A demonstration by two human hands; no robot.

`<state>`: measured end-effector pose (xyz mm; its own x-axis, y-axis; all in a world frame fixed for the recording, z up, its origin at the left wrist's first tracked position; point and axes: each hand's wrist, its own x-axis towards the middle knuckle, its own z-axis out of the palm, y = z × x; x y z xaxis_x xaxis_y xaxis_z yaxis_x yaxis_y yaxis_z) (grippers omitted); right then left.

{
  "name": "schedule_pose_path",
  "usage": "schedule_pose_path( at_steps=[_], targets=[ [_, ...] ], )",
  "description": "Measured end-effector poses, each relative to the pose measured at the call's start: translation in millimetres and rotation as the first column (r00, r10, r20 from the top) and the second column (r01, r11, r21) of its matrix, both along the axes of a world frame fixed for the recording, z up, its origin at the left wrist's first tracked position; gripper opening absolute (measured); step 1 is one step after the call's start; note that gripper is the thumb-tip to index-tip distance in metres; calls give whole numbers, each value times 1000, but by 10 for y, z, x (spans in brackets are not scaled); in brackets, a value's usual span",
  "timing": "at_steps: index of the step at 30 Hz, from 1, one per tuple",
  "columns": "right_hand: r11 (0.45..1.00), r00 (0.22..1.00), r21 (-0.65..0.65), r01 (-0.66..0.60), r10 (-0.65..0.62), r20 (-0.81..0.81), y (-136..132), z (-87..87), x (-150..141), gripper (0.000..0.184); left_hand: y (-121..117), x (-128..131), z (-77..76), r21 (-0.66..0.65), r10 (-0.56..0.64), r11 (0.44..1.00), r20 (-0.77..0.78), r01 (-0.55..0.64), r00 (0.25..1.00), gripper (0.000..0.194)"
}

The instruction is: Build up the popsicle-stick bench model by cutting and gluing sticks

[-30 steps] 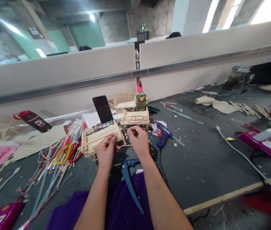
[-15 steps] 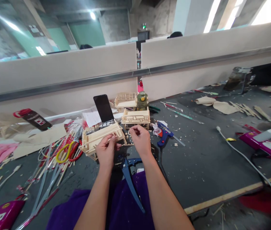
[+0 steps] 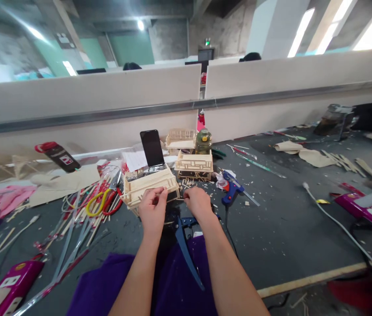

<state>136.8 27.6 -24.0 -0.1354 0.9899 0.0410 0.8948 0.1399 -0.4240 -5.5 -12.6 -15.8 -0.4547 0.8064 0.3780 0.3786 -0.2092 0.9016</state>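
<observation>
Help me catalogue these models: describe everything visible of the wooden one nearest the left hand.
The wooden model looks built of pale, thin strips: a broad slatted top, with thin supports below. It stands slantwise on the dark table, in front of the black phone. The left hand hides part of its near side; whether they touch is unclear.
</observation>
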Motion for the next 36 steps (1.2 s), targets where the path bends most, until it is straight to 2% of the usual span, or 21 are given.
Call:
schedule_pose_path(
  at_steps=[3, 7, 9, 11, 13, 14, 16, 18, 20, 22, 24, 28, 32, 36],
  targets=[
    [1000, 1000, -13, 8, -8, 14, -19, 16, 11, 20, -4, 7, 7, -77, -99, 991, 114, 108, 989, 32],
    [999, 1000, -36, 28, -28, 4, -43, 93, 127, 18, -29, 23, 69, -130, -172, 968, 280, 215, 945, 34],
    [999, 996, -33, 27, -30, -81, -30, 128, 201, 17, -41, 18, 98, -146, -200, 954, 340, 261, 919, 36],
    [998, 964, -10, 62, -63, -258, 1, 143, 256, 18, -45, 3, 105, -164, -208, 946, 356, 279, 911, 37],
    [991, 910, 11, 130, -115, -398, 30, 137, 279, 20, -41, -14, 83, -191, -213, 941, 299, 278, 930, 34],
    [987, 901, 15, 160, -139, -412, 37, 129, 279, 21, -36, -21, 65, -210, -231, 936, 240, 282, 943, 30],
    [985, 927, 7, 171, -159, -340, 33, 113, 263, 19, -27, -21, 22, -256, -294, 917, 84, 306, 952, 20],
    [990, 967, -33, 139, -143, -210, 10, 103, 230, 15, -21, -2, -12, -304, -364, 892, -47, 334, 930, 14],
    [991, 984, -62, 121, -128, -122, -7, 99, 184, 14, -22, 29, -23, -319, -394, 880, -78, 351, 916, 12],
    [991, 989, -11, 130, -131, -71, 10, 89, 124, 16, -29, 56, -8, -318, -398, 870, -2, 376, 918, 14],
    [987, 990, 79, 143, -142, -16, 67, 63, 52, 22, -41, 67, 31, -328, -388, 849, 146, 415, 910, 18],
    [982, 986, 117, 147, -154, 56, 236, -35, -89, 26, -66, 28, 126, -266, -377, 816, 428, 514, 821, 30],
    [978, 980, 96, 183, -189, 55, 319, -106, -165, 26, -70, -25, 163, -190, -383, 824, 507, 533, 772, 32],
    [968, 972, 83, 236, -236, -9, 248, -3, -108, 24, -67, -38, 154, -151, -381, 823, 567, 547, 730, 33]
  ],
)
